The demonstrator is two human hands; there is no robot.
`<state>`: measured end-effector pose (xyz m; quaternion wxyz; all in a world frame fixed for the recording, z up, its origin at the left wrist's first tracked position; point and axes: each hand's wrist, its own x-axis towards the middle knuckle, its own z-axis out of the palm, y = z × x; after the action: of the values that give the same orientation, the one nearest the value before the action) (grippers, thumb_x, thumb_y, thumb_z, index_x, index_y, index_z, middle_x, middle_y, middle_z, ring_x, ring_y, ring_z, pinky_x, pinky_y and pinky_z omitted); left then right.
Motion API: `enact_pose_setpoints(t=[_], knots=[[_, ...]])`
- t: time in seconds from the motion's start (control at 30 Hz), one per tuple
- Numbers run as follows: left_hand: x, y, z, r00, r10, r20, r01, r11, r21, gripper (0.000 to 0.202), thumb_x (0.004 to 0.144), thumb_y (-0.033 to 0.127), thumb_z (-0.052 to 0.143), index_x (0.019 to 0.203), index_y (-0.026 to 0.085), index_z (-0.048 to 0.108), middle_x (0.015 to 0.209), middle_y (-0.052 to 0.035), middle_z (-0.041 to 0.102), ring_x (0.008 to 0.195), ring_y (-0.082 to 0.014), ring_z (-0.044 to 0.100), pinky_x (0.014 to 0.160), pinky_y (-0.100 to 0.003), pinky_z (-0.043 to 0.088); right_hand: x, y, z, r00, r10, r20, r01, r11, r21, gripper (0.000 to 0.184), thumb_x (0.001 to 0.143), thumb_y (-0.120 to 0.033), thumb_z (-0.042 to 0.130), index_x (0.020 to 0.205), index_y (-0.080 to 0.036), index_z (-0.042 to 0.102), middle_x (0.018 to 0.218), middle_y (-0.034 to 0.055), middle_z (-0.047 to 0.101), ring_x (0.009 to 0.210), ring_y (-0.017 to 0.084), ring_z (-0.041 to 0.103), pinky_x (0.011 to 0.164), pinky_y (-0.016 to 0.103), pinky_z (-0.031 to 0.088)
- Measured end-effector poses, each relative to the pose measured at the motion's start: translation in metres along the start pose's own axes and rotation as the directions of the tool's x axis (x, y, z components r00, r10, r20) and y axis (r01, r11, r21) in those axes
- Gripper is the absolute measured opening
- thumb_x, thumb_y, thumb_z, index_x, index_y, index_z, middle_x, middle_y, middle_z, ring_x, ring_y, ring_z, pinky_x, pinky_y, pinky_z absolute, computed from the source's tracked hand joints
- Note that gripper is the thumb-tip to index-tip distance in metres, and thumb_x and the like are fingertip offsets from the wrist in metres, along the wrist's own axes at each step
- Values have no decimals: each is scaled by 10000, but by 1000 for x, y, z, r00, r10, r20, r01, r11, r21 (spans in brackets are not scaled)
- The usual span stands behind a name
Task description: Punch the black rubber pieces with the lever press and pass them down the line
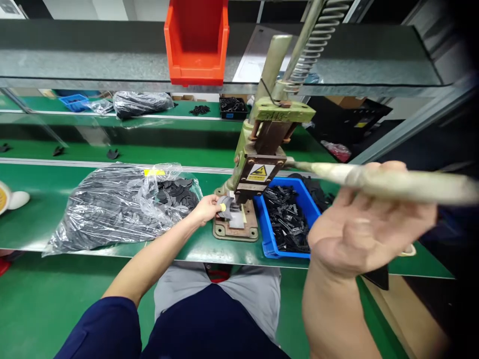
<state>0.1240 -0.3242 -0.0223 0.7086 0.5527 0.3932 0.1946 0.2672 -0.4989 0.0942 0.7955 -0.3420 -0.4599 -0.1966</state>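
Note:
My left hand (205, 208) pinches a flat black plastic part (225, 205) and holds it on the base of a hand press (258, 164), right under the ram. A yellow finger cot shows on one fingertip. My right hand (364, 224) is raised to the right with its palm toward me. Its fingers curl over the press's long pale lever (392, 182).
A clear plastic bag (112, 207) of black parts lies left of the press. A blue tray (286, 219) with small black pieces sits to its right. An orange bin (197, 42) hangs on the shelf above. More bags and boxes stand on the far bench.

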Motion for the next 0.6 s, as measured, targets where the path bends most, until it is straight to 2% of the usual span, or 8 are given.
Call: enact_pose_setpoints(t=[0.07,0.1,0.13,0.17,0.23,0.37,0.47,0.6], knots=[[-15,4,-9,996,58,65,-57,998,-24,197,700,105,763,773,130,581,620,30,629,520,-82,577,501,-172,450,-26,2,-3,930,359,-74,-365,928,-75,524,796,-367,687,1304,-326,566,1307,13,609,1243,212,579,1044,488,495],[-22,6,-13,991,87,102,-84,996,-32,208,685,131,778,789,127,598,651,23,644,552,-85,588,526,-175,456,-43,4,-5,823,563,-79,-568,812,-132,452,824,-402,666,1259,-305,592,1279,24,618,1215,202,583,1024,458,508],[-29,8,-17,984,115,137,-111,993,-35,226,668,156,794,801,123,614,678,18,654,581,-86,594,553,-177,461,-61,7,-7,625,781,-1,-765,612,-200,378,828,-448,668,1170,-288,638,1241,19,634,1176,175,585,1016,398,509],[-36,9,-21,975,140,170,-136,990,-33,243,655,177,805,811,120,628,701,14,660,607,-86,596,580,-180,465,-78,11,-8,463,883,75,-851,467,-239,373,809,-466,691,1096,-229,676,1146,60,674,1089,192,619,945,387,538],[-48,11,-27,955,174,239,-176,984,-15,265,651,212,814,833,118,647,744,3,670,652,-92,600,630,-192,474,-106,16,-8,180,961,209,-930,235,-282,394,768,-503,723,975,-169,704,920,80,708,873,187,658,761,344,563],[-64,15,-32,906,187,379,-227,972,62,281,725,288,786,927,125,676,813,-26,689,724,-132,627,705,-237,497,-127,15,-3,-208,873,442,-959,-92,-269,451,738,-569,717,825,-129,682,597,24,593,538,140,571,474,257,420],[-73,22,-32,844,224,487,-357,912,199,234,832,315,700,991,144,703,879,-47,700,790,-161,646,763,-262,506,-130,8,-4,-329,779,534,-942,-228,-248,459,696,-562,761,827,-134,660,566,-12,532,501,115,521,446,229,345],[-85,33,-29,698,346,627,-674,615,410,170,911,248,612,1006,183,737,962,-55,698,894,-171,641,832,-245,476,-142,-3,-11,-344,735,585,-939,-272,-211,503,664,-572,800,883,-147,644,567,-55,458,472,71,413,424,202,241]])
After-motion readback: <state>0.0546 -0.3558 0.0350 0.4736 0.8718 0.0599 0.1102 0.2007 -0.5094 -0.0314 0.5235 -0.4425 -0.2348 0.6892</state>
